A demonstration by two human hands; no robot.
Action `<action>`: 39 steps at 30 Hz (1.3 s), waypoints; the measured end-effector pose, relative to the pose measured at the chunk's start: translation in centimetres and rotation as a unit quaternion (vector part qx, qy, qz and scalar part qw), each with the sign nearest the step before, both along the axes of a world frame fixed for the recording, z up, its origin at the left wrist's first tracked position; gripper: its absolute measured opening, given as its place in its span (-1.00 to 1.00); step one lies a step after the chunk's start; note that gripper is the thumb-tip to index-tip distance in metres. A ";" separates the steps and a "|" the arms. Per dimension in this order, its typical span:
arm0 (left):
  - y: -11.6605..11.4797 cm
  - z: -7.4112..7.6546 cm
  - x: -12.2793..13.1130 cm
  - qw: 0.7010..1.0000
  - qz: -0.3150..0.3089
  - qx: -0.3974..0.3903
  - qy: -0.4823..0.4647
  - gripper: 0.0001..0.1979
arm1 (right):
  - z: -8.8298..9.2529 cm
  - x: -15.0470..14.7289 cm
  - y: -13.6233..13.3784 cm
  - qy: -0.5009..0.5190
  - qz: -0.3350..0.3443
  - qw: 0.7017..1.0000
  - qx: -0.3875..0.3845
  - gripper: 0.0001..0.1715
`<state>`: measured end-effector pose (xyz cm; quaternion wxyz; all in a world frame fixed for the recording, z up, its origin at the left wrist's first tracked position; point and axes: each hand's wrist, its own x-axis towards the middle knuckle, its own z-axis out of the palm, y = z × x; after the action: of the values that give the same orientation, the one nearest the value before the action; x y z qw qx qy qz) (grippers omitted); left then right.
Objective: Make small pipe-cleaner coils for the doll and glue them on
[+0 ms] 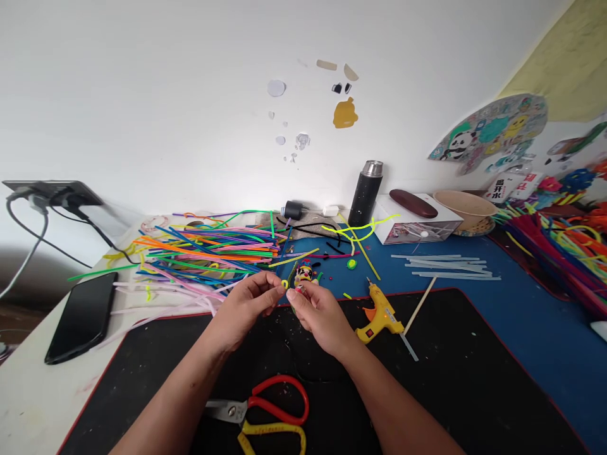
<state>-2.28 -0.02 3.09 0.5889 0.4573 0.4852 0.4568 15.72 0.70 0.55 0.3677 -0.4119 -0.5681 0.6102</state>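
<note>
My left hand [253, 303] is closed in a pinch, with a small curl of yellow pipe cleaner [285, 284] at its fingertips. Close beside it, my right hand [318, 314] has its thumb and fingers closed round a small piece with a bit of red and dark green showing, mostly hidden by the fingers. Just behind the hands is a small colourful figure [304, 272] with a red and blue top; I cannot tell whether the right hand touches it. Scissors [277, 411] with one red and one yellow handle lie nearest me on the black mat [427, 392].
Many coloured pipe cleaners [203, 246] spread at left. A yellow glue gun [379, 316] lies at right, with glue sticks [448, 266] behind it. A black flask [367, 193], a white drawer box [417, 221] and a bowl [465, 208] stand by the wall. A phone [83, 319] lies far left.
</note>
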 end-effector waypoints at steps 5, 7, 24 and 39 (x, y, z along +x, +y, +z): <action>0.0 0.4 -0.1 1.000 -0.002 0.002 0.017 -0.55 | 0.2 0.0 -0.3 -0.047 -0.004 0.999 0.028 -0.38; 0.0 0.5 -0.2 1.000 0.001 0.004 0.026 -0.55 | 0.6 -0.1 -0.4 -0.070 -0.010 0.997 0.035 -0.41; 0.0 0.0 -0.6 0.997 -0.064 0.031 0.042 -0.58 | 1.4 -0.5 -0.8 -0.123 0.002 0.990 0.062 -0.60; -0.1 0.5 -0.9 0.992 -0.078 0.045 0.089 -0.61 | 1.0 -0.4 -0.3 -0.137 0.006 0.990 0.043 -0.63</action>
<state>-3.14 -0.14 3.54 0.5557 0.5586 0.4776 0.3886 15.31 0.36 1.60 0.2995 -0.4722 -0.6414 0.5253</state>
